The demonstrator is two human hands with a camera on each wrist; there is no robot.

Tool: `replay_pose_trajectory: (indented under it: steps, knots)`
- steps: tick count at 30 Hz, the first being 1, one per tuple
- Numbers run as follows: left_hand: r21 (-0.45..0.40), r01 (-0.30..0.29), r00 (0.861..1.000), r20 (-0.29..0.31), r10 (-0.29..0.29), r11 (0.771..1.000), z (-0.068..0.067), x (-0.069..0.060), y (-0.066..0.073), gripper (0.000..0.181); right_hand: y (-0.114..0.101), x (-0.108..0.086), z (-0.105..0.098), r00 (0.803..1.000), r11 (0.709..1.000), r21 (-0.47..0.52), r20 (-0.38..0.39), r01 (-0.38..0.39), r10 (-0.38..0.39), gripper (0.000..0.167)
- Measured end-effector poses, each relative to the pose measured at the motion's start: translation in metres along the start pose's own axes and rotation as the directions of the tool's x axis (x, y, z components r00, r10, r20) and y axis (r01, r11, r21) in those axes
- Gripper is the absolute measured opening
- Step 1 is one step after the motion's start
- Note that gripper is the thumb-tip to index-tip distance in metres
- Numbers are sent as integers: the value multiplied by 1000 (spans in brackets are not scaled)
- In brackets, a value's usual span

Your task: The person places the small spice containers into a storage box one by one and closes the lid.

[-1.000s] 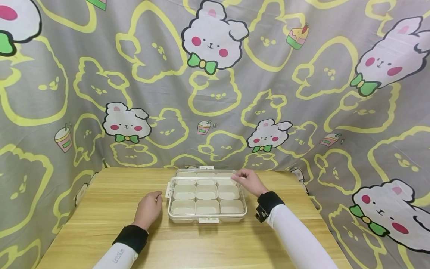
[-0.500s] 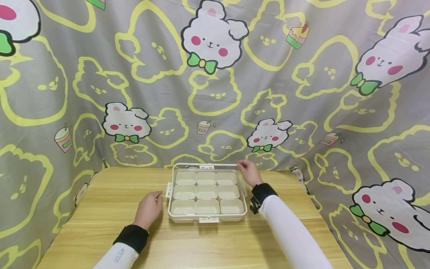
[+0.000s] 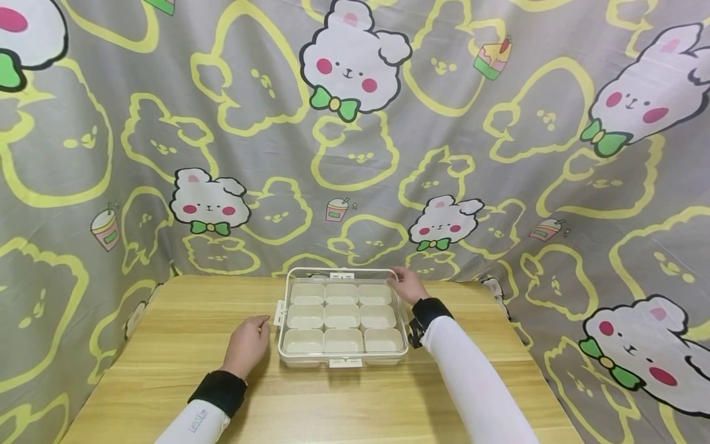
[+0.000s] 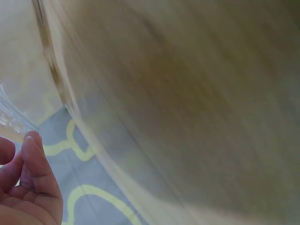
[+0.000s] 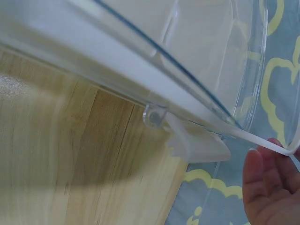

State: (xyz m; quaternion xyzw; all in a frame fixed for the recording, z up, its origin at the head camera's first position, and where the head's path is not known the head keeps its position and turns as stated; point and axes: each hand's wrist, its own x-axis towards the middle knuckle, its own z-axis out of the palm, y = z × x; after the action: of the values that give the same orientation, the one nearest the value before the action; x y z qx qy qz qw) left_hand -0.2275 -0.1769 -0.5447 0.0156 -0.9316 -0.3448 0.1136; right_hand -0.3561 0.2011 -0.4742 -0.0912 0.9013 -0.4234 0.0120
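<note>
A cream snack box (image 3: 344, 356) with a clear lid and several inner cups stands mid-table. Its white carrying handle (image 3: 310, 269) is swung up at the far side. My right hand (image 3: 409, 286) is at the handle's far right corner; in the right wrist view, the fingers (image 5: 276, 173) curl round the handle, with the thumb apart from it. White latches stick outward from the sides, among them the left latch (image 3: 279, 312) and the near latch (image 3: 346, 363). Left of the box rests my left hand (image 3: 246, 347), fingers loosely bent, close to the left latch, holding nothing.
The wooden table (image 3: 310, 413) reaches back to a grey patterned curtain (image 3: 355, 203), which hangs behind and on both sides. Black bands (image 3: 218, 393) circle both wrists over white sleeves.
The handle has swung from over the lid up and back to the far side, moved by my right hand, which has gone farther back. My left hand and the box have stayed put.
</note>
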Motion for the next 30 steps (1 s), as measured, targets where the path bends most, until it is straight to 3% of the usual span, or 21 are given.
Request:
replay_pose_trajectory:
  steps: [9, 21, 27, 30]
  knots:
    - [0, 9, 1000, 1, -9, 1000, -1, 0, 1, 33, 6, -3, -1, 999, 999, -17, 9, -39, 39, 53]
    - [0, 4, 1000, -10, -4, 1000, 1, 2, -1, 33, 4, -18, 5, 999, 997, -71, -42, -18, 15, 43]
    - [16, -28, 998, -64, 29, 999, 3, 5, 4, 34, 4, -31, 12, 998, 992, -130, -66, -5, -3, 46]
    - [16, -60, 993, -100, 61, 998, 6, 9, 10, 35, 5, -39, 16, 996, 986, -159, -78, -43, 31, 49]
